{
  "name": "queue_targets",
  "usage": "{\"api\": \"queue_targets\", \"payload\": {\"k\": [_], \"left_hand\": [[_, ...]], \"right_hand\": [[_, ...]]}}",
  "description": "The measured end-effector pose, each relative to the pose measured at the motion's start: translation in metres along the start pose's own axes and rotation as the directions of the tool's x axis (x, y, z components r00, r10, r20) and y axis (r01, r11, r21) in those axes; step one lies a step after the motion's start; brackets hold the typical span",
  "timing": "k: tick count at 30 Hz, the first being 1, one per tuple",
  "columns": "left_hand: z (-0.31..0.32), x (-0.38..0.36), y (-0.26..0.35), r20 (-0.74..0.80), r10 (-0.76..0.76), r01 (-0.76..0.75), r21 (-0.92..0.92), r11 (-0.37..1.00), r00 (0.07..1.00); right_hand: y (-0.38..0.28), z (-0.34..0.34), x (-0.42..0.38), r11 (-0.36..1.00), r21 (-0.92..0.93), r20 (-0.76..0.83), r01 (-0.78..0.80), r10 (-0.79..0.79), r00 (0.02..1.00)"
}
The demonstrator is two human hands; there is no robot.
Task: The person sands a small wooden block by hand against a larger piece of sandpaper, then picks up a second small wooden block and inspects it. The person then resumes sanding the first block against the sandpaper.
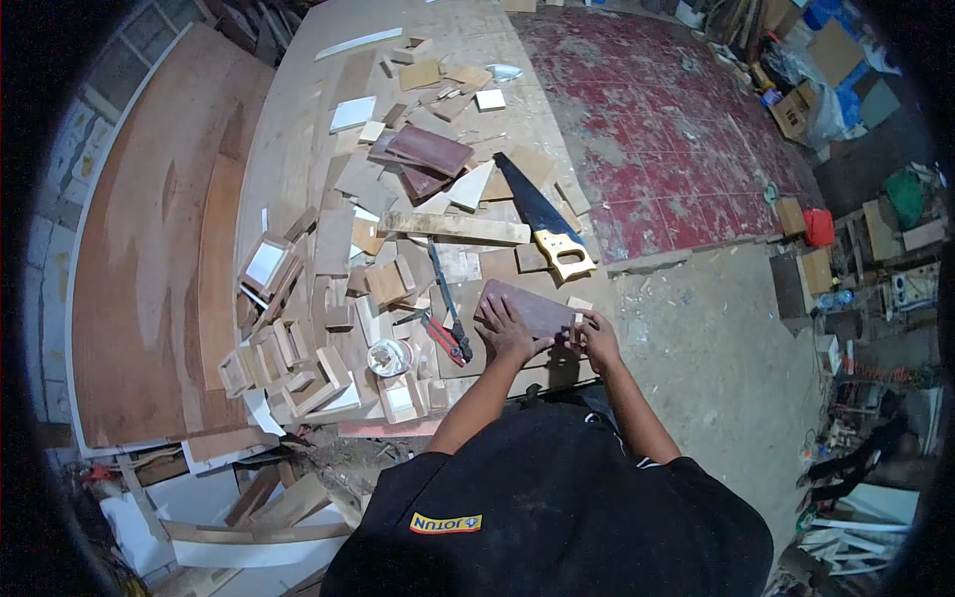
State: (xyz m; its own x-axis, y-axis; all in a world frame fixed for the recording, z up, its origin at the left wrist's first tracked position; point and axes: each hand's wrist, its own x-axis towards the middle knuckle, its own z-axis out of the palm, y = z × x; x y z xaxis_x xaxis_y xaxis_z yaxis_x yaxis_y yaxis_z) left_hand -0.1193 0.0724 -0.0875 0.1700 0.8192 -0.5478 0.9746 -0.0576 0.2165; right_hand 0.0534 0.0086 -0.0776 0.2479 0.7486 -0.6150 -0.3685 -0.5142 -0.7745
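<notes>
My left hand (507,330) lies spread on a dark reddish-brown board (542,312), near the bench's front edge. At the board's right end, my right hand (600,343) has its fingers closed on a small light wooden block (578,320). Another pale offcut (579,302) sits just beyond that hand. Past the board rests a handsaw (542,214) with a yellow handle and black blade. To the left of my left hand are red-handled pliers (443,336), a dark metal bar (446,289) and an open tub (389,357) with white stuff in it.
A long wooden strip (456,228) crosses the bench behind the board. Small wooden frames (318,381) and boxes crowd the left front. Scrap pieces, including brown boards (430,148), cover the far part. A large brown panel (149,259) stands on the left.
</notes>
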Motion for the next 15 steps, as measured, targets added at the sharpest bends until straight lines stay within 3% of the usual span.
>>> {"api": "queue_targets", "payload": {"k": [7, 12, 15], "left_hand": [[0.001, 0.001, -0.001, -0.017, -0.008, 0.008, 0.012, 1.0, 1.0], [0.005, -0.001, -0.002, -0.045, 0.008, -0.007, 0.011, 1.0, 0.999], [0.006, 0.0, -0.002, -0.047, 0.006, -0.005, 0.015, 1.0, 0.999]], "right_hand": [[0.009, 0.004, -0.001, 0.996, 0.075, -0.004, -0.049, 0.049, 0.999], [0.013, -0.006, -0.002, 0.995, -0.082, -0.009, 0.062, -0.063, 0.998], [0.013, -0.008, -0.004, 0.994, -0.069, -0.063, 0.081, -0.085, 0.994]]}}
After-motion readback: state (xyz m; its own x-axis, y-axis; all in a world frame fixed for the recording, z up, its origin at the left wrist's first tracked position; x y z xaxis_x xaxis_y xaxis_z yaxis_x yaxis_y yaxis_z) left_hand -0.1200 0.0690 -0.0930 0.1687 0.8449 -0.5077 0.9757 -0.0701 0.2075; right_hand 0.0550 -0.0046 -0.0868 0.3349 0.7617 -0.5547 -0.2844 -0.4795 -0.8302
